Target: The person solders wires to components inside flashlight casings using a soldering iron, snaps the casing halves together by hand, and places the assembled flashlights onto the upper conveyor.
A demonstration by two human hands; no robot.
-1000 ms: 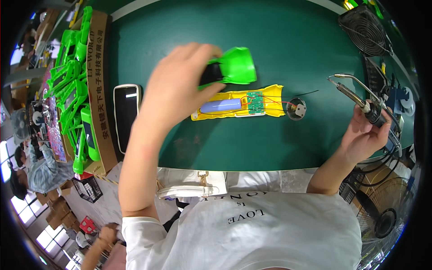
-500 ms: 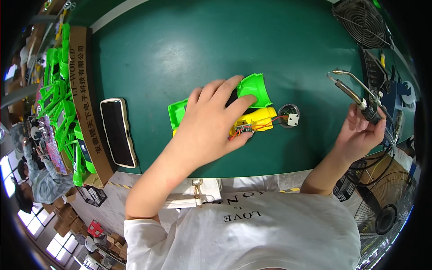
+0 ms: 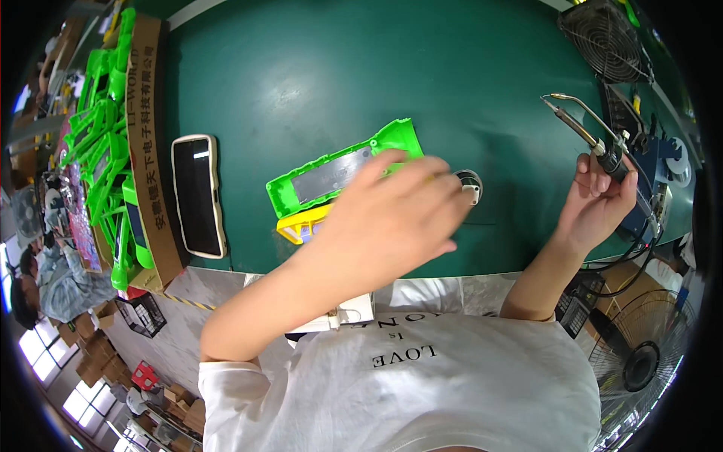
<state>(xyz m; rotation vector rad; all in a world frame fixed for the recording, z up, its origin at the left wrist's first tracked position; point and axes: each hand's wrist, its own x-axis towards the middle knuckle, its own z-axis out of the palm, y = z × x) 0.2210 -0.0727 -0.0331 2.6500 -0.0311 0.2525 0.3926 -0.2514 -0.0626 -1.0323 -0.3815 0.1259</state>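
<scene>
My left hand [image 3: 395, 215] is over the middle of the green tabletop, its fingers smeared by motion. Beneath it lies a long green plastic half-shell [image 3: 280, 197] with a grey panel inside. Nearer to me sits a yellow plastic housing [image 3: 290, 225], mostly covered by the hand. A small round clear piece with a white part [image 3: 471, 181] rests just beyond the fingertips, partly hidden. On the right, my right hand [image 3: 595, 197] is closed around the handle of a soldering iron [image 3: 578, 129], which has a thin feed tube alongside. Its tip points up and left, above the table.
A phone [image 3: 197, 196] lies at the left. Beside it a cardboard box [image 3: 154, 151] borders a pile of green shells [image 3: 109, 158]. At the right stand a black fan [image 3: 600, 38] and a blue soldering unit [image 3: 640, 215] with cables. The table edge runs close to me.
My left hand has moved right and off the green shell, showing its grey panel. The yellow housing's wires are now hidden. My right hand still holds the soldering iron, nearly in place.
</scene>
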